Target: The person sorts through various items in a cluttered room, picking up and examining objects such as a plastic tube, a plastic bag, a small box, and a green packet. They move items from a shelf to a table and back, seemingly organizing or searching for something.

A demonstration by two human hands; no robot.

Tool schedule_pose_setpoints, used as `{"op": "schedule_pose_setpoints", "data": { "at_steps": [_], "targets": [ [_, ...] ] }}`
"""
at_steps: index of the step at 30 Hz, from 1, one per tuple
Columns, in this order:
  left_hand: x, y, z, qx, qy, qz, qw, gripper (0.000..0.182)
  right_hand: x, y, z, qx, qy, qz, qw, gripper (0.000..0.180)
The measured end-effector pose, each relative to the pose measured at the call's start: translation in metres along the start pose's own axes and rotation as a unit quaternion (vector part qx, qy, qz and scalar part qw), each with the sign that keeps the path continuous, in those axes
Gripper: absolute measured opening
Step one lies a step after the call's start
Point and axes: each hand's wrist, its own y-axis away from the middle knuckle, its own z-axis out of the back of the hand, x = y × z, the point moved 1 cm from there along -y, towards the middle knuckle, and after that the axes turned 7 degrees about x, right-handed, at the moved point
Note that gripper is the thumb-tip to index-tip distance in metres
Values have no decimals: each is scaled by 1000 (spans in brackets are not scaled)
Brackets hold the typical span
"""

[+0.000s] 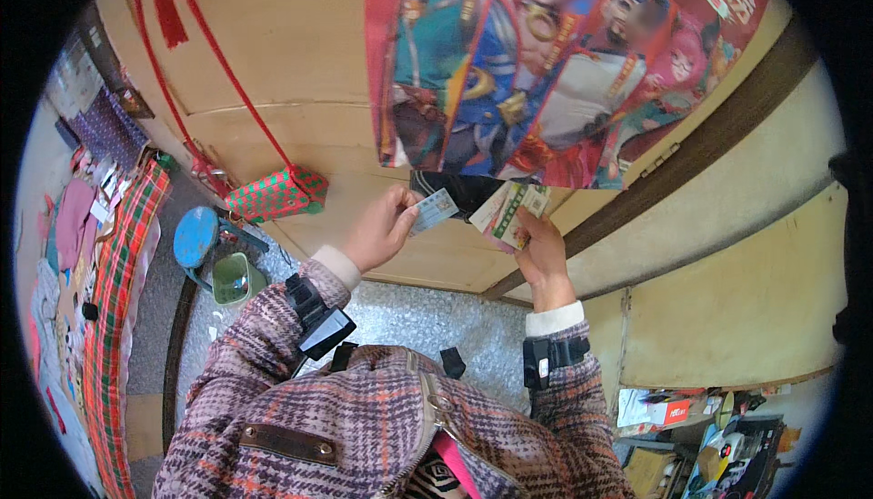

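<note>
Between thumb and fingers, my left hand [382, 227] pinches a pale blue card [434, 212] that bears print and a small square code. My right hand [545, 258] grips a fanned stack of printed cards [510, 216], the front one white with a green band. Just above both hands hangs a red bag [518, 69] printed with cartoon figures, against a tan wooden door [273, 89]. Below its lower edge, a dark item [455, 190] shows partly between the hands; most of it is hidden.
A red and green woven bag [276, 193] hangs by red cords at left. Below it stand a blue stool [195, 236] and a green plastic basket [237, 279]. A bed with a plaid edge [119, 308] lies far left. Cluttered boxes [723, 451] fill the lower right.
</note>
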Motion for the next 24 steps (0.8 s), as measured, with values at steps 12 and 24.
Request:
{"op": "schedule_pose_setpoints", "data": {
  "at_steps": [12, 24],
  "targets": [
    [37, 40, 9, -45, 238, 129, 962, 10, -57, 37, -9, 38, -38, -51, 997, 28],
    [-83, 32, 131, -188, 14, -156, 970, 4, -46, 46, -48, 44, 139, -19, 989, 28]
  ]
}}
